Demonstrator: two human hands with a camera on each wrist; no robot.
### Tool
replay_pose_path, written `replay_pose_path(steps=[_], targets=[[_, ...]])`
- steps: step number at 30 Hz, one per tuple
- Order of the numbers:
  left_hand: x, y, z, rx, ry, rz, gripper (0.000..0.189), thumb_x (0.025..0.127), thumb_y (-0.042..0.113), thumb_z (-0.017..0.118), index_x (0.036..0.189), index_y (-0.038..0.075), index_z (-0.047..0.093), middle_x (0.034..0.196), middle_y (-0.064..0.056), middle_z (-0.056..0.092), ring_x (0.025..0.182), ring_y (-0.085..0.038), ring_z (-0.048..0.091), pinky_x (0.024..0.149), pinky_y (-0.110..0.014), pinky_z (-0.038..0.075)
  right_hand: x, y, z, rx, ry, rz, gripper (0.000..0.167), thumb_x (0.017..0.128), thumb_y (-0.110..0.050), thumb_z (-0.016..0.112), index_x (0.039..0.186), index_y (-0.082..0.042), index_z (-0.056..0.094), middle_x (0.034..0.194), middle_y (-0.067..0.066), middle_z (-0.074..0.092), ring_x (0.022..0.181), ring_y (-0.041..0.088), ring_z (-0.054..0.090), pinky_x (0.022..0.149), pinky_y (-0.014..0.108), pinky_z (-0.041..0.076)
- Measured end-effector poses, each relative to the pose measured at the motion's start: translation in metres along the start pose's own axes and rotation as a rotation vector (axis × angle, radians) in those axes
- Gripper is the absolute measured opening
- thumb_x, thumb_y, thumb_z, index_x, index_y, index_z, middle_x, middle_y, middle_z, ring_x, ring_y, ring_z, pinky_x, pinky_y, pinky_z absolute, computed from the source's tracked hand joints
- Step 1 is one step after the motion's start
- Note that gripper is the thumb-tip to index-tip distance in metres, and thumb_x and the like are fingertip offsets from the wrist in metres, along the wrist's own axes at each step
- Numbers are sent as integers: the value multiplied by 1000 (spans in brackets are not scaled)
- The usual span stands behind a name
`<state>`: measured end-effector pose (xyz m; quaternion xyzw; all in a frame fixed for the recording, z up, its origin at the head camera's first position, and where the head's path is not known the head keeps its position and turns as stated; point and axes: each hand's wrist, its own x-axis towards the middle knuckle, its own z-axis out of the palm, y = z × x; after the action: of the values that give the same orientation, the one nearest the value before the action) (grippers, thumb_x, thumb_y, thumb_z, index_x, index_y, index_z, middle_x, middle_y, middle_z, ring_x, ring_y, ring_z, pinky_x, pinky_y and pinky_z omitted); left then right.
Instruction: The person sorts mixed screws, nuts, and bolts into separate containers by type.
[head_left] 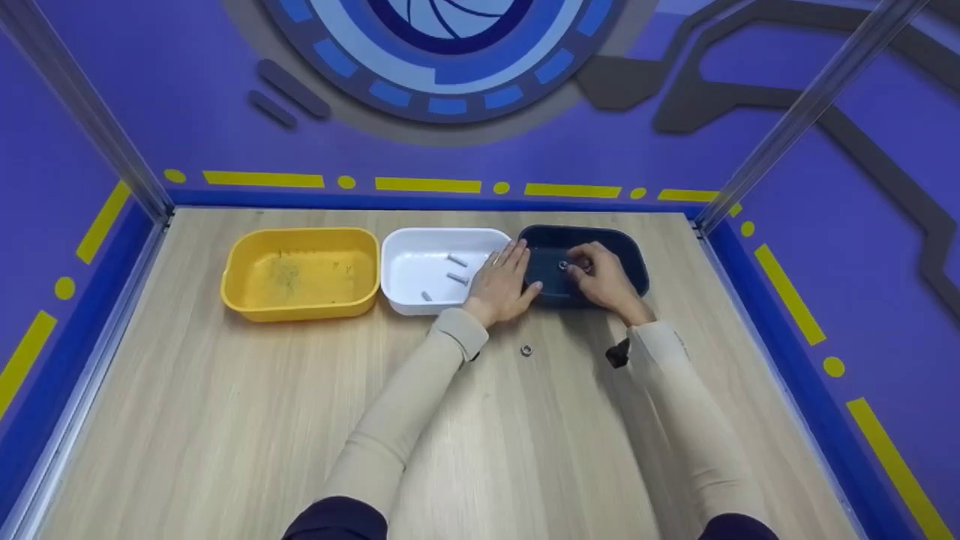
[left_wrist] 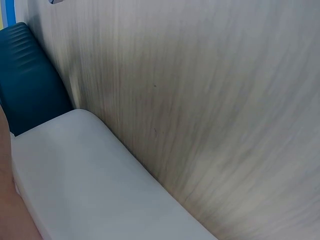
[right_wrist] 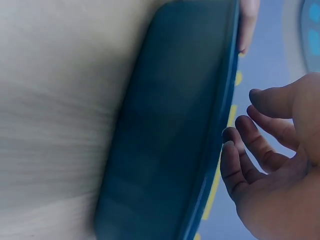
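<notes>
My left hand [head_left: 501, 289] lies with straight fingers across the meeting rims of the white bin [head_left: 405, 301] and the dark blue bin [head_left: 634, 259]. Its thumb spreads over the dark bin's near edge. Three bolts [head_left: 457, 278] lie inside the white bin. Over the dark bin is my right hand [head_left: 604, 283], its fingers loosely bent and pointing inward. A nut [head_left: 562, 265] shows by its fingertips. In the right wrist view, the thumb and fingers [right_wrist: 257, 145] stand apart with nothing seen between them. The bin's floor is hidden there.
A yellow bin [head_left: 300, 307] with dark marks on its floor stands left of the white one. One nut [head_left: 526, 350] lies on the wooden table [head_left: 480, 450] in front of the bins. Blue panels [head_left: 450, 161] and metal posts enclose the table's back and sides.
</notes>
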<state>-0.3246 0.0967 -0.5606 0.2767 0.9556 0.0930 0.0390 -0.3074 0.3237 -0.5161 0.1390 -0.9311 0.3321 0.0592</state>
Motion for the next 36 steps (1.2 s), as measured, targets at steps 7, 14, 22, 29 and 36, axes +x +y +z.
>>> replay_pose_path(steps=[7,14,22,29,36], targets=[[-1,0,0,2,9,1,79,113,56,27,171,4,16,181,-11,9,168,-25,8,138,-42,10,-16,-12,3,14,7,-37,25,101,-3,70,124,5,72,116,21,70,101,35,68,89,53,57],[0,0,2,4,20,8,78,113,55,27,170,3,17,181,-12,12,168,-26,9,138,-43,11,-36,-16,8,52,25,-56,25,100,-2,71,124,4,72,114,18,71,95,30,66,81,52,55],[-1,1,1,2,27,8,79,113,56,27,171,3,17,181,-12,11,168,-26,9,138,-42,10,-54,-17,18,83,46,-70,22,98,-1,73,120,2,74,110,15,72,97,26,68,78,39,57],[-3,1,0,2,42,16,79,113,55,28,170,2,19,180,-13,13,168,-27,11,138,-42,11,-70,-18,35,155,49,-97,20,96,2,75,115,7,73,105,17,72,88,25,68,72,35,57],[-2,0,1,0,29,11,79,113,56,27,171,3,17,181,-12,11,168,-26,9,138,-41,9,-85,-21,54,188,-23,-61,22,98,1,73,119,6,72,109,15,72,94,26,69,75,31,57]])
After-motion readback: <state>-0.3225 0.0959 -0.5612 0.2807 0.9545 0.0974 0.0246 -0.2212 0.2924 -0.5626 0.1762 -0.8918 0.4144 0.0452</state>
